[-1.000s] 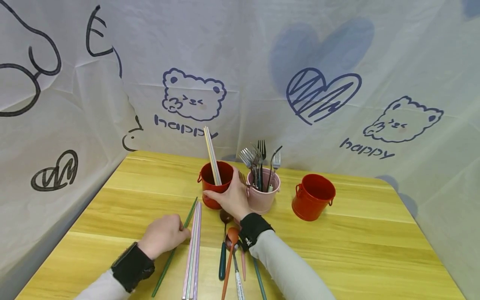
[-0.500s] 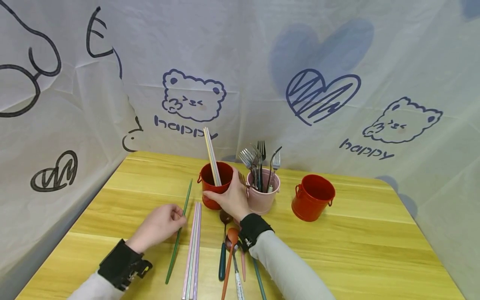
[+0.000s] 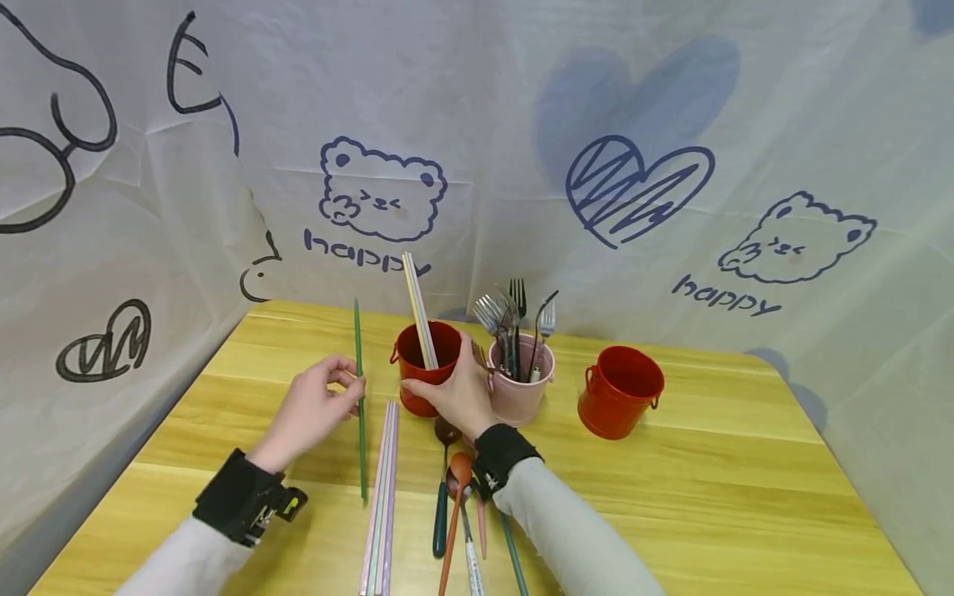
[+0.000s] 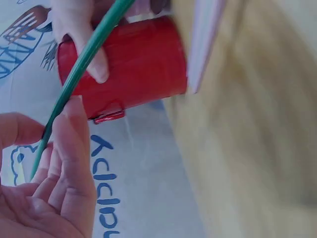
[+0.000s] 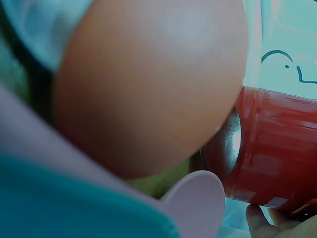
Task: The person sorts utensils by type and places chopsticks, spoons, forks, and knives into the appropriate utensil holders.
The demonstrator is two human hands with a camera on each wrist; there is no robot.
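The left hand (image 3: 316, 406) pinches a green chopstick (image 3: 362, 447) near its middle, thumb on one side and fingertips on the other. One end reaches past those fingers toward the cloth wall and the other trails back toward the body, a hold that probably balances so slim a rod; whether its near end touches the table cannot be told. Just to the right of these fingertips stands a red bucket (image 3: 419, 404), and the right hand (image 3: 460, 396) grips it with thumb and fingers spread around its side, the thumb lying across the near wall. That grip seems meant to steady the bucket and leaves the mouth uncovered. Above the right thumb, two pale chopsticks (image 3: 420, 310) stand inside, leaning away from the hand against the bucket, which presumably props them up. Beyond the right fingers, close by, a pink bucket (image 3: 517, 403) holds forks (image 3: 488, 314) with the tines up, so their kind shows at a glance. Nearer the body than both hands' fingers, pastel chopsticks (image 3: 383, 497) lie side by side, while an orange spoon (image 3: 456, 497) crosses others beside the right wrist. A second red bucket (image 3: 613, 414) stands well apart from the right fingers.
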